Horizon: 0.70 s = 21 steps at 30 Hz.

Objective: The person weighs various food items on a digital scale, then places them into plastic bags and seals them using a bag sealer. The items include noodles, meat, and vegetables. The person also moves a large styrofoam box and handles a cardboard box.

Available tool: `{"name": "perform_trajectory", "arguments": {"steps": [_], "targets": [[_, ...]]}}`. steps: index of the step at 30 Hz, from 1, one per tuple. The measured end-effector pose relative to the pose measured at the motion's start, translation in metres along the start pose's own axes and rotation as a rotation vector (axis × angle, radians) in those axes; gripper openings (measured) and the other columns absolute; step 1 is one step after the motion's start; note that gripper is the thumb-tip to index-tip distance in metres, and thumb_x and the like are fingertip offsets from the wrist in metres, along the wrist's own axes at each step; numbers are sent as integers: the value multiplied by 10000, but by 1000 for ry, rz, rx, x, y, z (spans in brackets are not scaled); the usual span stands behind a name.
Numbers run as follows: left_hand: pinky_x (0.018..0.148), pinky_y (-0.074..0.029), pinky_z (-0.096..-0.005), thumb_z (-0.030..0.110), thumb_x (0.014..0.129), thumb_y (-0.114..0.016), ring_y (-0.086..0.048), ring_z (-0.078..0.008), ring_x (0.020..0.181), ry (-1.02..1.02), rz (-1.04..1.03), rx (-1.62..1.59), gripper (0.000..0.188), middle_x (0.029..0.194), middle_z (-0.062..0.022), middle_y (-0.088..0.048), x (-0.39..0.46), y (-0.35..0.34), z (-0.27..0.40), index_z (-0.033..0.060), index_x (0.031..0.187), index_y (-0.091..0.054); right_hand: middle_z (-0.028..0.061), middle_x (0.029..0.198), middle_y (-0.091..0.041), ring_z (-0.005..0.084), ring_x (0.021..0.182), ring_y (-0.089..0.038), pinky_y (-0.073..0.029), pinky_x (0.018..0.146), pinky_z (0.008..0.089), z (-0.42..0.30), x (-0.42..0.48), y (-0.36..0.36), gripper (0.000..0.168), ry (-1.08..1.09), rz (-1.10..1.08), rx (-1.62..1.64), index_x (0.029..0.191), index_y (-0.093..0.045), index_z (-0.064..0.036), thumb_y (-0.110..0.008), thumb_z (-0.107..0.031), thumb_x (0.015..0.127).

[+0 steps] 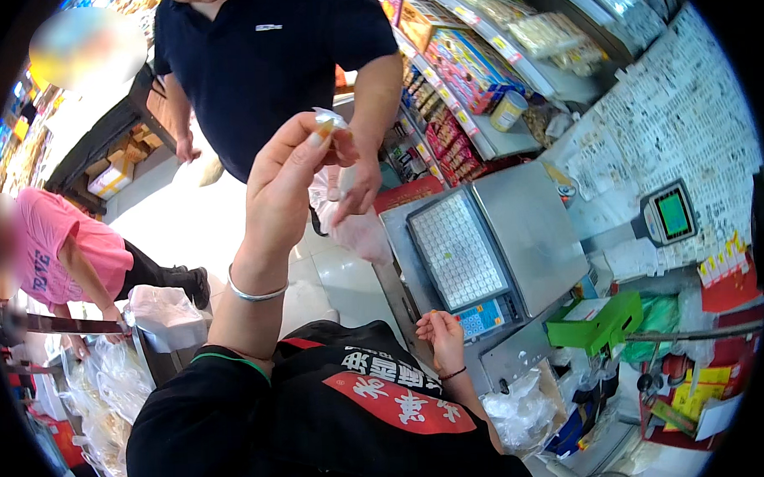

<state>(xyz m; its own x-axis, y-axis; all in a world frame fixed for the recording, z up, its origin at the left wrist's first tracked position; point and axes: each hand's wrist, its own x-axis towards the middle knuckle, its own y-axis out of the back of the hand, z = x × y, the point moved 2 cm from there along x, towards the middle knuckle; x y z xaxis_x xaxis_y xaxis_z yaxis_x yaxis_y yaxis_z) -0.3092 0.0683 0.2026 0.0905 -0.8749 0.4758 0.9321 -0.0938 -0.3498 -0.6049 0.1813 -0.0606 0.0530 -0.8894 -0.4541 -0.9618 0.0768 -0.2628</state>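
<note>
My left hand (297, 156), with a silver bracelet at the wrist, is raised in front of a person in a dark polo shirt. Its thumb and fingers pinch a small piece of clear plastic film (331, 118). Behind it, that person's hand (358, 186) is beside a pinkish plastic bag (360, 233). Low at the scale's near edge, my right hand (441, 340) has its fingers loosely curled and apart, with nothing visible in them. It is beside the blue keys (479, 318) of the weighing scale, whose metal platform (530, 233) lies to the right of the white key panel (461, 248).
Shelves of packaged goods (470, 65) rise beyond the scale. A small display (671, 214) stands on its right, near a green box (596, 322) and crumpled plastic bags (524, 410). At left, a person in pink (73, 249) leans over bagged goods (109, 380).
</note>
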Motion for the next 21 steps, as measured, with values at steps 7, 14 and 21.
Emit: {"name": "perform_trajectory", "arguments": {"steps": [7,14,21], "targets": [[845,-459,-264,162,994,-445,-584,-131,902,-232,96,53,213,934,-78,-606,-3,84,53,-6,1079,-546,83,825,-653,128,662,-609,-485,597,235,-11,34,-55,196,-43,-50,-153,952,-595,-18,-507,-192,975],[847,-448,-245,59,913,-569,-586,-134,937,-433,324,309,221,1003,-95,-591,-24,141,97,-48,1100,-521,92,820,-664,139,654,-620,-492,580,241,-17,71,-119,207,-53,-171,-276,948,-606,-5,-524,-194,969],[794,-444,-250,27,896,-568,-550,-113,857,-48,485,809,387,980,-68,-582,-78,209,102,-54,1260,-462,100,802,-654,155,661,-623,-512,577,262,6,116,-200,211,-113,-363,-416,949,-590,-13,-508,-205,976]]}}
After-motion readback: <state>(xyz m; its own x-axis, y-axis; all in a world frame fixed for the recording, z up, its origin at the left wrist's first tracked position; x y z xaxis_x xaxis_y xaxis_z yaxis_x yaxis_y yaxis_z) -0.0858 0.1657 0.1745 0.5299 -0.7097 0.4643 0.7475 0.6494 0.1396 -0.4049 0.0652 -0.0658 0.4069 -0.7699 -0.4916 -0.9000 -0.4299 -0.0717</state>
